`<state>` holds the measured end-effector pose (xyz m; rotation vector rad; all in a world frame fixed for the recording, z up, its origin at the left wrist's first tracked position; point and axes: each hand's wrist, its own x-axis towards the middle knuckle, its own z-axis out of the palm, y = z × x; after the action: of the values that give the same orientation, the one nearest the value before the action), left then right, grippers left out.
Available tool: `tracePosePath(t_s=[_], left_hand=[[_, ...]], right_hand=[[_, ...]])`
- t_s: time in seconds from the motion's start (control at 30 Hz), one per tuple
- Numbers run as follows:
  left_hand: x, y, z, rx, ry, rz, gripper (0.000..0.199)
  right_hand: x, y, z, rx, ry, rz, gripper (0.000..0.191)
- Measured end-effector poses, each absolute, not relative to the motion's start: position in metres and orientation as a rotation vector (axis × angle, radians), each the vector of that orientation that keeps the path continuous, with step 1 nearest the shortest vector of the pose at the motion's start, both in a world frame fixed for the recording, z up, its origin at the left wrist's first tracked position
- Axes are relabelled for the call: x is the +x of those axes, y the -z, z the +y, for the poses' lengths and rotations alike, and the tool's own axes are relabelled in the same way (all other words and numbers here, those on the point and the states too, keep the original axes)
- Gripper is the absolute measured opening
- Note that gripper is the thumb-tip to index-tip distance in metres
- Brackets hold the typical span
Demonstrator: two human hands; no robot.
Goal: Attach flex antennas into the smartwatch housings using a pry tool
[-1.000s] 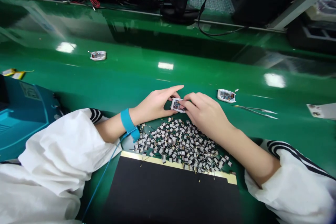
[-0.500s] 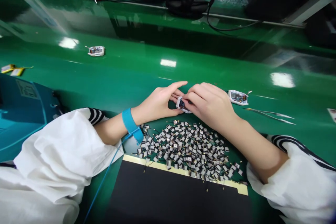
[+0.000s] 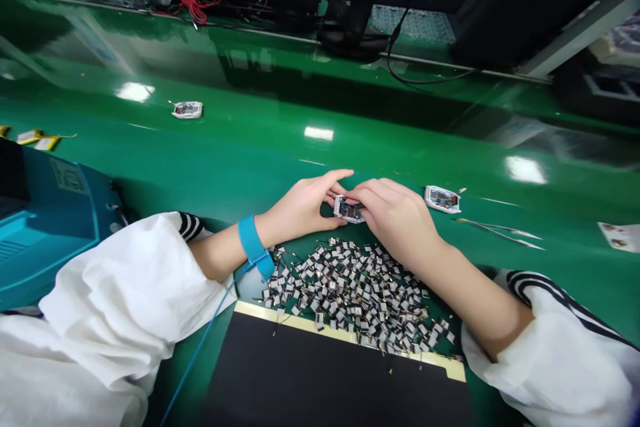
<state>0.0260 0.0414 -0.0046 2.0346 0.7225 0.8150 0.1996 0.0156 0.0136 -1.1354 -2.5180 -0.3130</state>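
Between the thumb and fingers of my left hand point(image 3: 305, 207) is a small white device housing point(image 3: 342, 209) with its circuit board exposed. My right hand point(image 3: 395, 213) closes its fingertips at the right side of that housing, over the board. A dark bit shows by those fingertips, too small to name. Just below both hands lies a pile of small antenna-like parts point(image 3: 350, 293), pale squares with short black leads. A second open white housing point(image 3: 443, 199) rests right of my right hand, and tweezers point(image 3: 500, 232) lie beyond it.
A third open housing point(image 3: 187, 110) sits far left on the green mat point(image 3: 250, 147). Yellow battery packs point(image 3: 47, 143) and a teal machine point(image 3: 55, 220) are at the left. A black sheet point(image 3: 330, 380) lies in front. A blue cord point(image 3: 200, 340) runs from my left wrist strap point(image 3: 253, 240).
The view has shifted, so the bench sits slightly lower in the picture. My right fingertips have drawn back a little, showing more of the board. My left hand keeps its hold on the housing.
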Motion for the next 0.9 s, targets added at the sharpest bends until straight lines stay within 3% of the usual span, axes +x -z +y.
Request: tracePosePath(t_s=[0.1, 0.47, 0.7, 0.9], left_hand=[[0.026, 0.004, 0.041, 2.028, -0.825, 0.738, 0.062], [0.025, 0.004, 0.043, 1.889, -0.793, 0.797, 0.062], [0.025, 0.005, 0.042, 1.870, -0.801, 0.810, 0.061], [0.025, 0.007, 0.044, 1.874, -0.799, 0.808, 0.064]], right_hand=[[0.199, -0.013, 0.018, -1.145, 0.293, -2.479, 0.010], [0.201, 0.007, 0.028, -1.069, -0.344, -2.111, 0.007], [0.210, 0.001, 0.020, -1.087, -0.066, -2.391, 0.016], [0.209, 0.002, 0.029, -0.998, 0.067, -2.293, 0.012]])
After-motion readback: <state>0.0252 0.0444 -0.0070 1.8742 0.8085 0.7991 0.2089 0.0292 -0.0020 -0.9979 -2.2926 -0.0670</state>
